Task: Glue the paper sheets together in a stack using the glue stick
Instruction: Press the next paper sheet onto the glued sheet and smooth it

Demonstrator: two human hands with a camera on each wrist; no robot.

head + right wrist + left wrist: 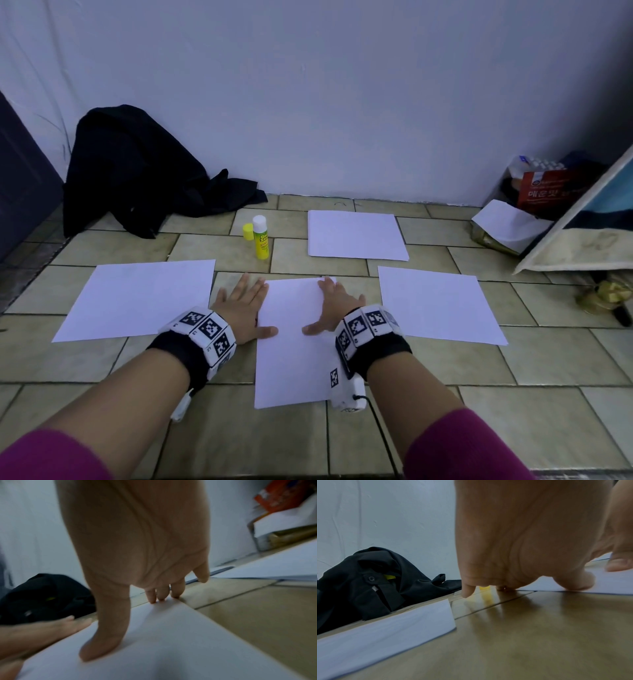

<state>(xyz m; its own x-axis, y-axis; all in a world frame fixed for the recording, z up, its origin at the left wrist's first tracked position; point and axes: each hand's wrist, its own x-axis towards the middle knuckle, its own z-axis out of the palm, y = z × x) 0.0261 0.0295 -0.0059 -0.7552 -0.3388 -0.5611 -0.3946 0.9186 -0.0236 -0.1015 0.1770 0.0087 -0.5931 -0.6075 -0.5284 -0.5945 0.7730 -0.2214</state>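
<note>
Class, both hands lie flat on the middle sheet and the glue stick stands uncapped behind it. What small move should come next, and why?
Probably the left hand should lift off the middle sheet and reach forward for the glue stick. It stands upright, its cap already off beside it, just beyond that hand, while the right hand can keep the sheet pinned flat for gluing.

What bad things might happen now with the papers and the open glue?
The glue stick stands upright with its yellow cap off beside it, so it might dry out, or tip if a sleeve bumps it. The left hand and right hand press flat on the middle sheet; a sideways push could slide or crease it. The left sheet lies close by and might get knocked.
</note>
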